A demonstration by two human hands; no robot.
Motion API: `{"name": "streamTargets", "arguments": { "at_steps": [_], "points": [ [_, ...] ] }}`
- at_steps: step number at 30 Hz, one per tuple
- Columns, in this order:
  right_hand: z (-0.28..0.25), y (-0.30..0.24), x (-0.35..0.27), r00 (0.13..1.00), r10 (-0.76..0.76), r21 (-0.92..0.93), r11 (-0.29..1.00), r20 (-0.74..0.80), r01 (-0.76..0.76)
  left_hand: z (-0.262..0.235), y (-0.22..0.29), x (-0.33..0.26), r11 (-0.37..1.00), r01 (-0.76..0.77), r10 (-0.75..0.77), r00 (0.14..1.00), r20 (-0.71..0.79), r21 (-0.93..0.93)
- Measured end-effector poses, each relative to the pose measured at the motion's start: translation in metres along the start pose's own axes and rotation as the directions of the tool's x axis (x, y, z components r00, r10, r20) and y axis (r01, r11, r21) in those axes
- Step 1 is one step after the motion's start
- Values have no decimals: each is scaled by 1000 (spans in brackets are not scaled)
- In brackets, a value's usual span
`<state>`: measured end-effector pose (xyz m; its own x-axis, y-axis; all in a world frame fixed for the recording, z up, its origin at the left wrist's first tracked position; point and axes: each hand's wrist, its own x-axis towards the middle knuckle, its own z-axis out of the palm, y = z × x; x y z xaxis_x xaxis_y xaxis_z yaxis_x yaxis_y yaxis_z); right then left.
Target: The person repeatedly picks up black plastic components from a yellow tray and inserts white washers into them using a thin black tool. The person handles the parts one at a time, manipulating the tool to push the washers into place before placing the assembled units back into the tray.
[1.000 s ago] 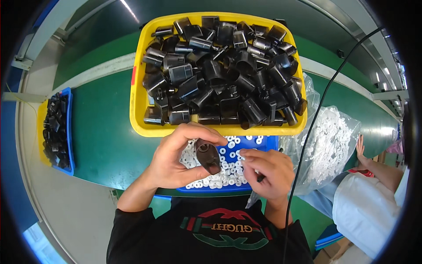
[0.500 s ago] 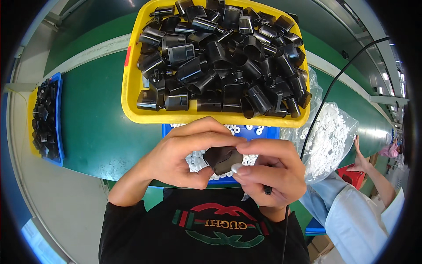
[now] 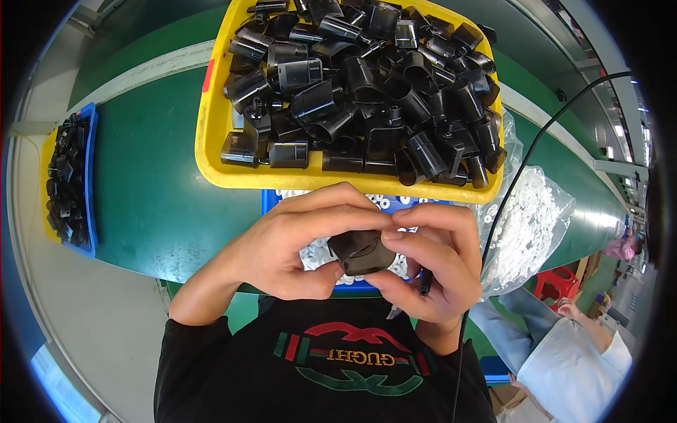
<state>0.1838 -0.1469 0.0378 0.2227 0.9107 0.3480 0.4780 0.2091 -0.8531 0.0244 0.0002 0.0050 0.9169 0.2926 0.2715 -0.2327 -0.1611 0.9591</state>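
Note:
Over a blue tray (image 3: 270, 201) of small white rings (image 3: 384, 202), both my hands are raised around one dark, translucent plastic housing (image 3: 361, 255). My left hand (image 3: 285, 243) grips its left side, thumb below and fingers over the top. The fingers of my right hand (image 3: 444, 264) are bent and pressed in at the housing's right edge, and its thumb lies below. A small black piece (image 3: 425, 282) shows within the right hand; its kind and what it joins to are hidden. The fingers cover the housing's right end.
A yellow crate (image 3: 208, 141) heaped with black plastic housings (image 3: 367, 84) stands just beyond my hands. Right of it lies a clear bag of white rings (image 3: 525, 225). A black cable (image 3: 504, 190) hangs near my right hand. Another filled crate (image 3: 92, 176) is far left; a co-worker (image 3: 571, 359) sits right.
The right fingers have shifted at the housing's right edge, and a pale spot at their tips no longer shows. The co-worker's arm has drawn back from the bag. The view has shifted slightly.

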Motion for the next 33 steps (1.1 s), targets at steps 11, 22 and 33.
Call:
{"name": "streamTargets", "arguments": {
  "at_steps": [11,22,33],
  "points": [
    [10,2,5,987,-156,-103,983,-36,152,1,-7,0,999,9,-7,999,50,-36],
    [-21,-15,14,953,-208,636,709,-222,303,12,-10,4,1000,-3,3,1000,-9,2],
    [9,-30,26,958,-69,708,659,-279,254,17,-17,0,989,-35,35,999,4,145]
  ]
}}
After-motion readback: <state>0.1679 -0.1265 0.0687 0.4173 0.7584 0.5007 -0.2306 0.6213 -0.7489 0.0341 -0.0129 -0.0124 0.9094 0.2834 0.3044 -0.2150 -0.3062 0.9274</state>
